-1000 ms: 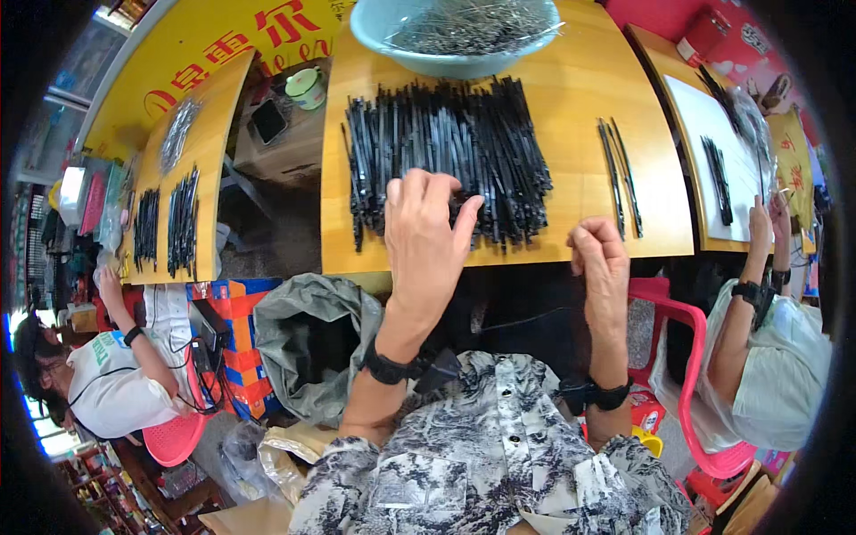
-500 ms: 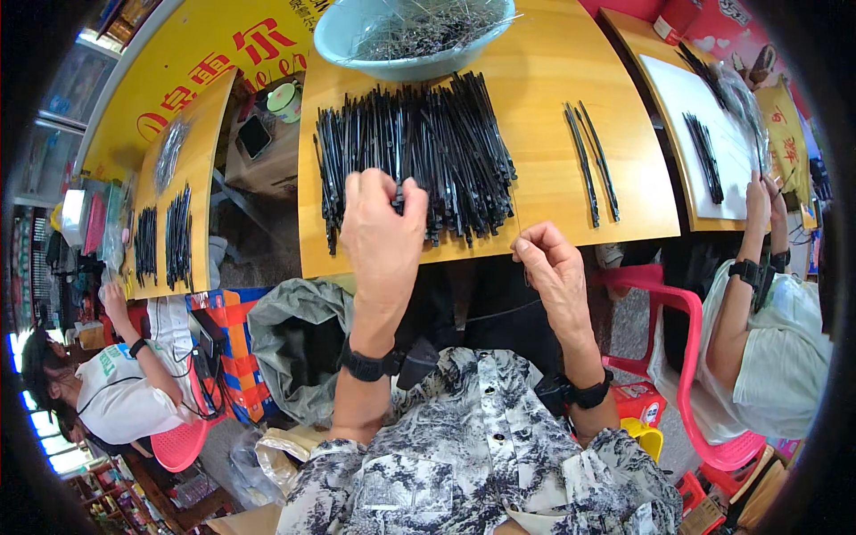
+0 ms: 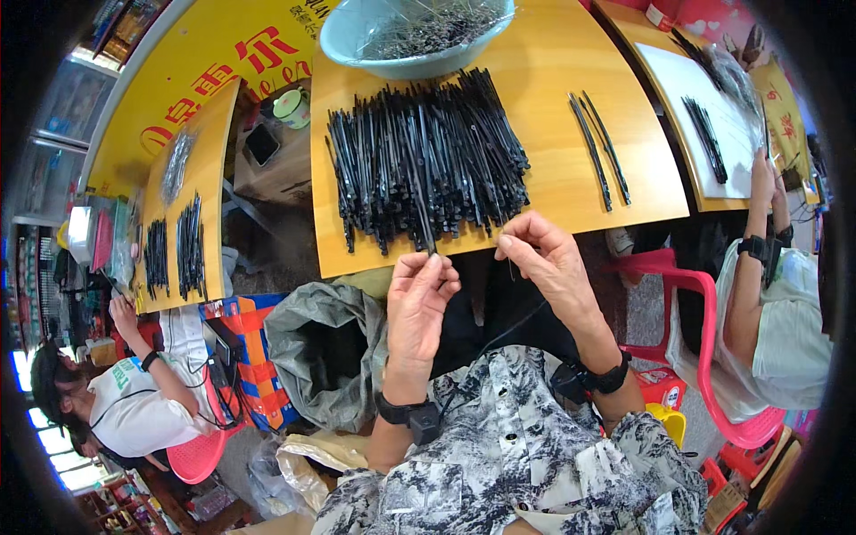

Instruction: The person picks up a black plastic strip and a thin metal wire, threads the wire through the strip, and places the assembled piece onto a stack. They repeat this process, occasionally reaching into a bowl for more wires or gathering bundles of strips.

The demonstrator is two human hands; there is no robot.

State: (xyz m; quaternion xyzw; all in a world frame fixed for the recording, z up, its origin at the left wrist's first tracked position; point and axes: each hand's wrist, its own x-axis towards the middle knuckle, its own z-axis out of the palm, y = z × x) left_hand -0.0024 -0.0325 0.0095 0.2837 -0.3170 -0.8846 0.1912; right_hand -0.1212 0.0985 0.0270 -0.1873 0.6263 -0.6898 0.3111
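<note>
At the near edge of the table, my left hand [image 3: 417, 308] pinches the lower end of a thin black stick [image 3: 425, 212] between thumb and fingers. The stick points away from me over a wide pile of similar black sticks [image 3: 374, 169]. My right hand [image 3: 546, 260] is closed just to the right, thumb against forefinger, on a very thin wire-like strand that hangs below the fingertips. The hands are close together but apart. Two longer black sticks [image 3: 590, 152] lie side by side at the right of the table.
A pale blue bowl [image 3: 343, 49] of thin wiry pieces stands behind the pile on the wooden table [image 3: 571, 67]. A grey sack [image 3: 285, 339] gapes below its left edge. Co-workers sit left and right at other tables; a pink chair [image 3: 704, 330] stands at right.
My left hand has drawn back from the pile toward me and now grips one black stick. My right hand has stayed near the table edge with its strand. The view has shifted slightly.
</note>
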